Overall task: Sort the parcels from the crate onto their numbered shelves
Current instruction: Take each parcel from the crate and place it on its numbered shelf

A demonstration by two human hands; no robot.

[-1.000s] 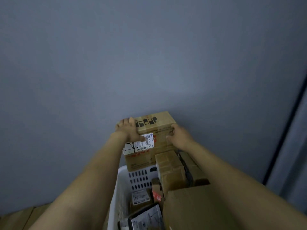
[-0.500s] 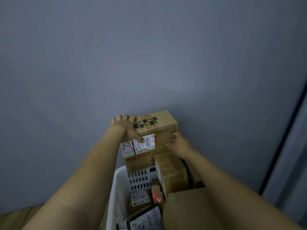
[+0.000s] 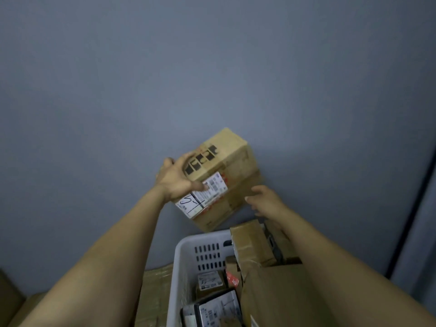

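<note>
Nearest the lens, below both hands, a white crate [image 3: 186,260] holds many unsorted parcels: a large carton [image 3: 278,293], a tall taped box [image 3: 250,244], small labelled packets [image 3: 210,280] and a grey mailer [image 3: 219,308]. Just above its far rim, one cardboard box [image 3: 231,175] hangs tilted in the air, clear of the crate. The left hand [image 3: 175,179] grips its upper left corner, thumb pressed on the white label [image 3: 207,194] and fingers curled over the far edge. The right hand [image 3: 266,200] meets the lower right face with loose, fairly straight fingers. The label bears a handwritten mark, seemingly a shelf number. Beyond the grip stands only a grey wall [image 3: 212,67], with no shelf in view. The sorting looks far from finished: one parcel is lifted but not yet shelved.
</note>
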